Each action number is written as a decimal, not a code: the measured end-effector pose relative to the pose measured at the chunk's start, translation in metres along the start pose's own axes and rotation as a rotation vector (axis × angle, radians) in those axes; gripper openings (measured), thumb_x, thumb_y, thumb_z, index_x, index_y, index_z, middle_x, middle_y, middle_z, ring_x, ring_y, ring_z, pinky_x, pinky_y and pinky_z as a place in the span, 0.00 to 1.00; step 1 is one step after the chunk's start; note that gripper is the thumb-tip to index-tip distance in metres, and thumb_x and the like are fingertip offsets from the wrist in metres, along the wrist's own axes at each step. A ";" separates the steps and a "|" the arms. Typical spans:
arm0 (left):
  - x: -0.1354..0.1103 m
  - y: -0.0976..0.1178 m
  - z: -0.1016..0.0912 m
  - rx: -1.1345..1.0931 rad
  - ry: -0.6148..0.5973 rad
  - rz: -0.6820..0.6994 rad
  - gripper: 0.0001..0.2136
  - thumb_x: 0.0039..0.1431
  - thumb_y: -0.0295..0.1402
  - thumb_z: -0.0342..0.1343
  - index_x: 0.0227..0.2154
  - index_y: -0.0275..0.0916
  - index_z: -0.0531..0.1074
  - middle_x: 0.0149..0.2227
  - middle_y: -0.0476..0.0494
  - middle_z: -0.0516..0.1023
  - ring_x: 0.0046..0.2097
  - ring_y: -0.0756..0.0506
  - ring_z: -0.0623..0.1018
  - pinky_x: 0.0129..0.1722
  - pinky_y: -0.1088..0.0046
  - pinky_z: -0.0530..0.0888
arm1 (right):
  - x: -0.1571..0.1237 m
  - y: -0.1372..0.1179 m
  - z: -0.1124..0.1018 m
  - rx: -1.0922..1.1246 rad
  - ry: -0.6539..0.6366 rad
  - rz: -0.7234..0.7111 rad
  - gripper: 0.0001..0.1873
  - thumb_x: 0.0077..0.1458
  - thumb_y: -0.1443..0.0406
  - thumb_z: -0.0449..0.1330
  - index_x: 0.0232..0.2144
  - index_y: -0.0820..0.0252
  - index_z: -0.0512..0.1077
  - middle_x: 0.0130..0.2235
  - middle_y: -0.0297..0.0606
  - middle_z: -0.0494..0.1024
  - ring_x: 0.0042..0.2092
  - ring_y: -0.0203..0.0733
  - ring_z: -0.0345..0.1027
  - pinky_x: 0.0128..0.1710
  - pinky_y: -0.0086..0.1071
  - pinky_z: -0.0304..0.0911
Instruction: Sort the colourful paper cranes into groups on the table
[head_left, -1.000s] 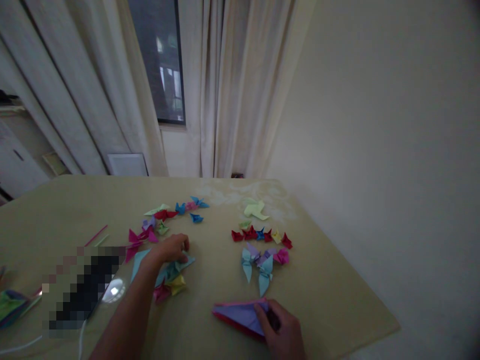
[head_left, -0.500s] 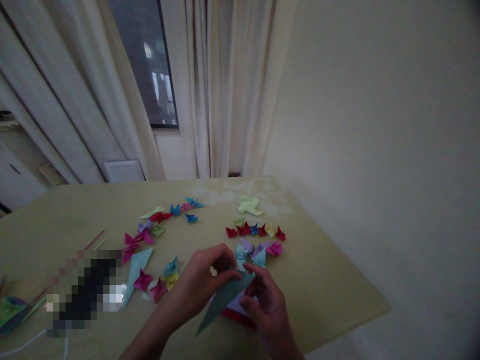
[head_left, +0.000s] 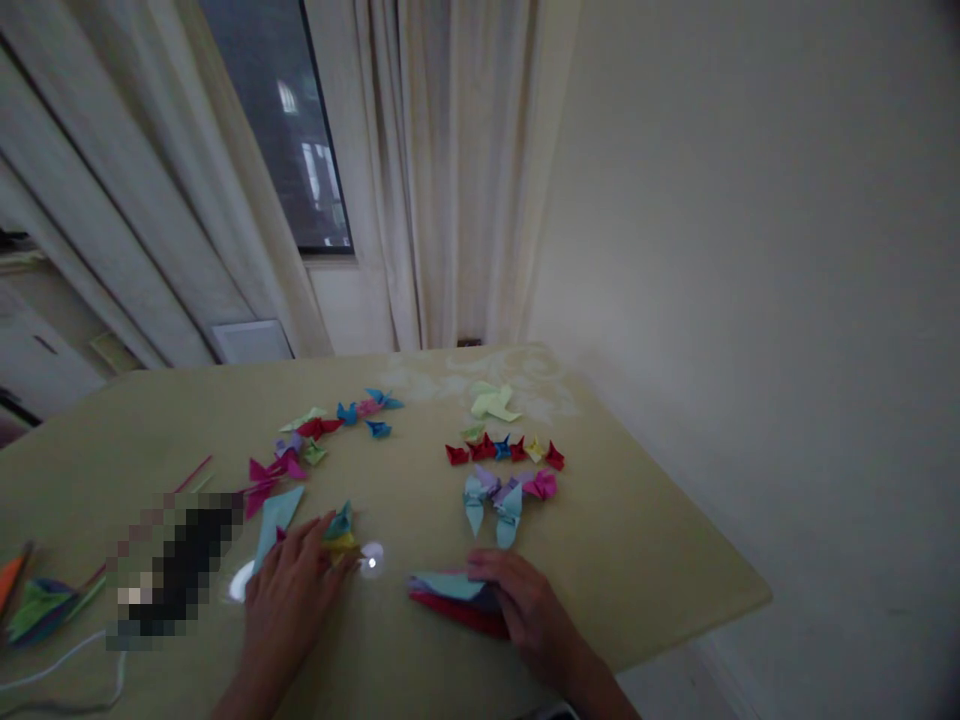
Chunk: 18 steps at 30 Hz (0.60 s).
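Observation:
My left hand (head_left: pixel 296 575) reaches down over small folded paper pieces, its thumb apart from the fingers; it mostly covers the pink ones. A teal folded piece (head_left: pixel 340 521) and a yellow one (head_left: pixel 340 543) show beside its fingers. To the right, my right hand (head_left: pixel 521 600) has its fingers together on the right end of a light blue folded paper (head_left: pixel 450 584). That paper lies on top of a stack with a red folded paper (head_left: pixel 457 612) at the bottom. Past the right hand stand two light blue origami pieces (head_left: pixel 508 515), in front of purple and pink ones.
A row of small red, blue and yellow origami (head_left: pixel 503 448) sits farther back, with a pale green piece (head_left: pixel 493 401) behind. A curved line of colourful origami (head_left: pixel 319 427) runs at left. A blurred dark object (head_left: pixel 180 565) and a white cord (head_left: pixel 60 665) lie at far left.
Both hands held a light blue-green folded paper together; now they are apart. My left hand has moved left to the small pieces, and my right hand has lowered to the paper stack.

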<state>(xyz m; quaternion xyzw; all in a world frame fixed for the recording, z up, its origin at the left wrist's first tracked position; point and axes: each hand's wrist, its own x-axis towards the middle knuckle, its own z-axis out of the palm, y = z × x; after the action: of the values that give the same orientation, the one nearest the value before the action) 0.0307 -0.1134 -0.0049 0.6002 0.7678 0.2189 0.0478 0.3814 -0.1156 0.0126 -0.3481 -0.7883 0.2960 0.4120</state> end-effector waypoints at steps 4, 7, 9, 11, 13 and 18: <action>0.000 -0.012 -0.002 -0.027 -0.121 0.037 0.22 0.64 0.49 0.49 0.52 0.42 0.77 0.48 0.34 0.80 0.52 0.31 0.79 0.55 0.53 0.75 | -0.007 0.015 0.004 -0.124 -0.014 -0.067 0.21 0.64 0.77 0.51 0.48 0.54 0.79 0.53 0.43 0.83 0.56 0.44 0.76 0.58 0.41 0.72; 0.001 -0.011 -0.002 -0.093 -0.101 0.022 0.21 0.63 0.48 0.51 0.49 0.42 0.78 0.45 0.36 0.82 0.49 0.33 0.80 0.52 0.56 0.77 | -0.010 0.020 0.005 -0.167 0.049 -0.105 0.20 0.62 0.77 0.52 0.45 0.54 0.79 0.52 0.43 0.82 0.56 0.45 0.75 0.57 0.41 0.72; 0.002 -0.011 0.001 -0.129 -0.078 0.003 0.22 0.61 0.49 0.54 0.50 0.41 0.77 0.46 0.37 0.82 0.48 0.33 0.81 0.51 0.56 0.77 | -0.011 0.018 0.006 -0.180 0.092 -0.108 0.21 0.62 0.78 0.52 0.45 0.54 0.79 0.51 0.43 0.82 0.55 0.44 0.75 0.56 0.40 0.72; 0.002 -0.010 0.004 -0.170 -0.058 -0.012 0.24 0.60 0.51 0.55 0.50 0.40 0.76 0.47 0.36 0.82 0.46 0.34 0.82 0.50 0.57 0.79 | -0.010 0.013 0.007 -0.177 0.121 -0.097 0.22 0.64 0.78 0.51 0.45 0.54 0.79 0.51 0.43 0.81 0.54 0.44 0.75 0.54 0.39 0.73; 0.002 -0.006 0.006 -0.231 -0.010 -0.016 0.23 0.63 0.53 0.52 0.50 0.41 0.76 0.48 0.37 0.82 0.44 0.37 0.83 0.47 0.59 0.80 | -0.006 0.004 0.009 -0.156 0.142 -0.085 0.21 0.65 0.78 0.50 0.45 0.53 0.79 0.50 0.43 0.80 0.53 0.44 0.75 0.53 0.39 0.73; -0.002 0.027 -0.004 -0.320 0.293 0.210 0.20 0.71 0.51 0.49 0.40 0.42 0.78 0.41 0.41 0.83 0.42 0.41 0.83 0.42 0.65 0.80 | 0.020 -0.026 0.023 -0.033 0.098 -0.031 0.18 0.67 0.73 0.55 0.53 0.51 0.76 0.53 0.43 0.78 0.54 0.45 0.73 0.56 0.39 0.71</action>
<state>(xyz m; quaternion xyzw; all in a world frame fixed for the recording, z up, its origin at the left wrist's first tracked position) 0.0543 -0.1118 0.0085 0.6234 0.6553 0.4266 0.0074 0.3456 -0.1189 0.0303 -0.3569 -0.7772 0.2592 0.4487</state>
